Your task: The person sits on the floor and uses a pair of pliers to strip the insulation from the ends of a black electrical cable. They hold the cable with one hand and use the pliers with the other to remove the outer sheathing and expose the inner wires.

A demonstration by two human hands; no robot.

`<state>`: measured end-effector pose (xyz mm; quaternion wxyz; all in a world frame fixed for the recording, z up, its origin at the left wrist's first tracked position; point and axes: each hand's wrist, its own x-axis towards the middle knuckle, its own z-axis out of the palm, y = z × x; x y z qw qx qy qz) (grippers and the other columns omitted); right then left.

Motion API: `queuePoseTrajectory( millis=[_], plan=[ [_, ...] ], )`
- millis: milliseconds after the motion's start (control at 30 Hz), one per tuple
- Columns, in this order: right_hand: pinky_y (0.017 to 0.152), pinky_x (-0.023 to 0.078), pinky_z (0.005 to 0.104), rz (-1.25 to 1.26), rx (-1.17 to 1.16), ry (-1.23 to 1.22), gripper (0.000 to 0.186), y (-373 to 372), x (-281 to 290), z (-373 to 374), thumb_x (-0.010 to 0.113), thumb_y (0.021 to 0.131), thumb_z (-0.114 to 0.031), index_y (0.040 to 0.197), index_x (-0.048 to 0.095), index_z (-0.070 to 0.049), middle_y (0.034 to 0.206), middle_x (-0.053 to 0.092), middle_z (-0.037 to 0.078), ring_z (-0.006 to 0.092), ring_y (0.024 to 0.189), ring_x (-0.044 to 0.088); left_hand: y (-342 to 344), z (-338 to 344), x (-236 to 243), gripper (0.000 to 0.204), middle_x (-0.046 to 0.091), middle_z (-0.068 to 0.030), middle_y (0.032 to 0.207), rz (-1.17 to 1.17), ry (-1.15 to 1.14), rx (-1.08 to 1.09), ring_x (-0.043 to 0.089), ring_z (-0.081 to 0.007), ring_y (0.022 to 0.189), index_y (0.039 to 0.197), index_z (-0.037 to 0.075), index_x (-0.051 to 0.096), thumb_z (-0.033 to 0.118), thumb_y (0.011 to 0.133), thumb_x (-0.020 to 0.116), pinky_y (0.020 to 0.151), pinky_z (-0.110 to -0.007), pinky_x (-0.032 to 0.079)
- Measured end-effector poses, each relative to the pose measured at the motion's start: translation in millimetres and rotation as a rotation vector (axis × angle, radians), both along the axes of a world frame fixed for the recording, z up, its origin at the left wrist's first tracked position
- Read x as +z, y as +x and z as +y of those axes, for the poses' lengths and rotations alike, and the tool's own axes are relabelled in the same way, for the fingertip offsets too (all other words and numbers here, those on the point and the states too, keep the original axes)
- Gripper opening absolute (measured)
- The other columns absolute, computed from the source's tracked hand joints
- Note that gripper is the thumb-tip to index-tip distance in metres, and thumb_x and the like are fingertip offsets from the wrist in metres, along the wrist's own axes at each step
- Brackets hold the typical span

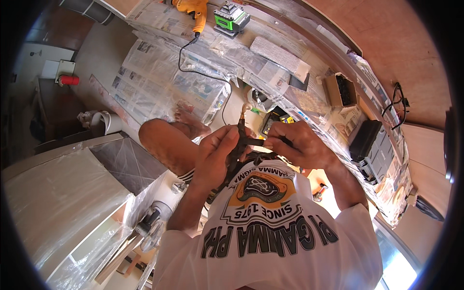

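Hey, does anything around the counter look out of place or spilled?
The black cord of the orange power tool droops over the edge of the newspaper-covered counter in a loose loop, possibly a snag risk. No spill stands out.

the left hand [215,152] and right hand [299,145] partly hide the dark tool [251,141]; the top edge cuts the drill [197,13]; the box [332,92] has contents [344,90] too small to tell.
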<state>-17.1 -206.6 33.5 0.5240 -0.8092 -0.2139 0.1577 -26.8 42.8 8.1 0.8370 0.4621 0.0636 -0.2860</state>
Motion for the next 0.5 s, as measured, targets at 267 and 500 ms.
queuePoseTrajectory(
  millis=[267,500],
  plan=[
    [0.061,0.049,0.0485,-0.141,-0.106,-0.168,0.02,8,-20,4,0.071,0.099,-0.017,0.089,0.062,-0.002,0.07,0.066,0.017,0.0394,0.063,0.067,6,-7,-8,0.039,0.071,-0.0105,0.116,0.002,-0.012,-0.002,0.066,-0.0146,0.085,0.137,-0.008,0.061,0.022,0.113,0.053,0.073,-0.028,0.052],
    [0.064,0.054,0.0399,-0.016,-0.295,0.015,0.009,10,-52,39,0.067,0.099,-0.01,0.1,0.067,0.0,0.077,0.07,0.016,0.0304,0.066,0.071,14,-1,-16,0.042,0.067,-0.0078,0.118,-0.274,0.339,-0.083,0.067,-0.0133,0.095,0.144,-0.004,0.058,0.022,0.11,0.06,0.079,-0.027,0.053]
  ],
)
